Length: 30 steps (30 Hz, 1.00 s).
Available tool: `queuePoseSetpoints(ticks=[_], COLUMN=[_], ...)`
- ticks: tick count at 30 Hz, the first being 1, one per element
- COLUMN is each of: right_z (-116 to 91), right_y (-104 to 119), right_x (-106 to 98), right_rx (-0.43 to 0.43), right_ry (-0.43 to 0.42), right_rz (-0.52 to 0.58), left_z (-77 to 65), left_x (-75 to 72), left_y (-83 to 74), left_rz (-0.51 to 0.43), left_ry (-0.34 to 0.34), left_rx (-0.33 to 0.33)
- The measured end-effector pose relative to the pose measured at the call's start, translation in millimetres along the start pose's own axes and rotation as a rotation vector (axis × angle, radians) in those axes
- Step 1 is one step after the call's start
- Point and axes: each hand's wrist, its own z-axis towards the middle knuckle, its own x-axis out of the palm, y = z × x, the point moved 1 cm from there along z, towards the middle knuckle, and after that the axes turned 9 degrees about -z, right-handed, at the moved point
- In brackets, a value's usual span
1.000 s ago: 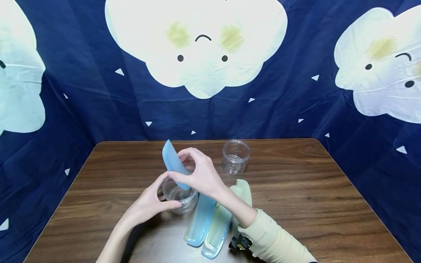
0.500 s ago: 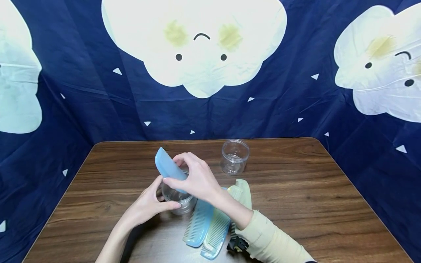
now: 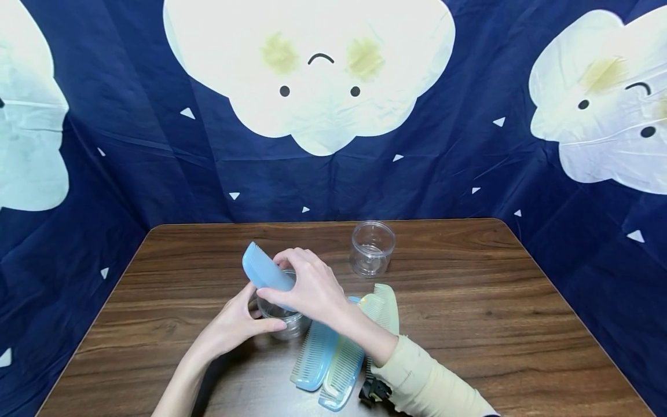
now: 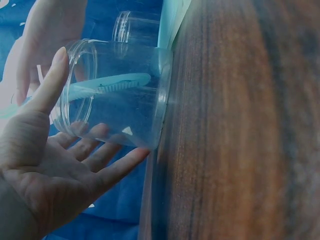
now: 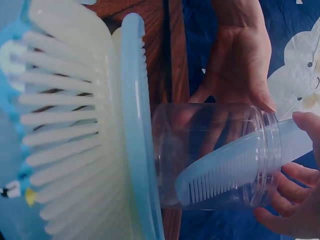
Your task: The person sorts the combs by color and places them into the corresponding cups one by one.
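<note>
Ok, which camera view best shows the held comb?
The right wrist view: it shows the comb broadside through the jar, teeth distinct. The head view shows mainly its upper end, outside the jar; the left wrist view shows it nearly edge-on.

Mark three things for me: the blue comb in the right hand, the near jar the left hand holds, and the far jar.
Blue comb (image 3: pixel 266 270): head view, on its flat side.
Near jar (image 4: pixel 122 112): left wrist view, on its clear side wall.
Far jar (image 3: pixel 372 252): head view, mid-body.
</note>
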Motion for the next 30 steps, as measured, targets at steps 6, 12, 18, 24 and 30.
queuePoseSetpoints(ticks=[6,12,18,24,30], right_z=[-2.1,-3.5,-5.2,-7.2,-9.8], right_y=[-2.6,-6.9,-15.2,-22.3,-27.9], right_x=[-0.2,-5.6,-10.1,-15.9,-21.9], right_rx=[0.005,0.005,0.002,-0.016,-0.036], right_ry=[-0.016,-0.024,-0.008,0.000,0.016], right_rz=[0.021,0.031,0.046,0.067,0.050], left_z=[0.9,3.6,5.5,5.3,4.2], left_x=[0.1,-0.5,-1.1,-0.6,-0.1], left_y=[1.4,2.4,1.7,1.4,1.8], left_rz=[-0.001,0.001,0.007,-0.005,-0.020], left_ry=[-0.001,0.010,0.015,0.020,0.018], left_rx=[0.009,0.042,0.053,0.054,0.036])
